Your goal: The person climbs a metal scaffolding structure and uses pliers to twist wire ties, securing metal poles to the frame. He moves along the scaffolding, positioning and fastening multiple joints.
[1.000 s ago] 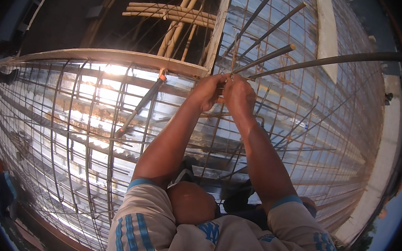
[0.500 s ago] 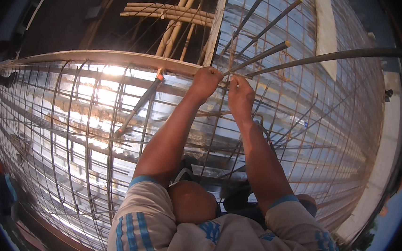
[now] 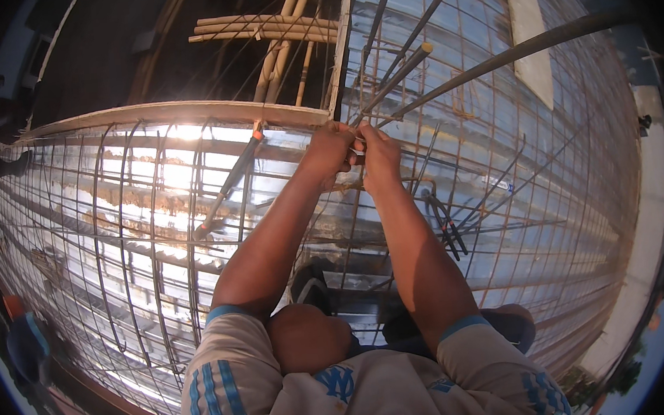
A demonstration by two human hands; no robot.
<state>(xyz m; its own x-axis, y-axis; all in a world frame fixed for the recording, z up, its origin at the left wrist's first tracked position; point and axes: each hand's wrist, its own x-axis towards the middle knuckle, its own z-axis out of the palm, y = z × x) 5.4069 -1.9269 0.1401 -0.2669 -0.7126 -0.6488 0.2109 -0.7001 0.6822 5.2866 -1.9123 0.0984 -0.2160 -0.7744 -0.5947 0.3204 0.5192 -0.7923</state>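
Both my hands are close together at the foot of several upright rebar rods (image 3: 396, 77), by the corner of the wooden form board (image 3: 207, 108). My left hand (image 3: 331, 151) is closed, its fingers curled inward. Beside it, my right hand (image 3: 381, 155) pinches with thumb and forefinger, the fingertips almost touching the left ones. Whatever lies between the fingers is too small and hidden to make out. Around them spreads a rebar mesh (image 3: 144, 246) over shiny metal decking. A dark pincer-like tool (image 3: 444, 218) rests on the mesh right of my right forearm.
A dark bar-shaped tool with orange ends (image 3: 228, 180) leans at the left, near the board. Past the board, a dark opening holds bamboo poles (image 3: 267, 27). A pale plank (image 3: 522, 21) lies on the far right mesh. A pale ledge (image 3: 634, 230) borders the right side.
My hands have come closer together and nearer to me, and the left hand has turned with its fingers curled in. The view has shifted slightly, moving the rods leftward.
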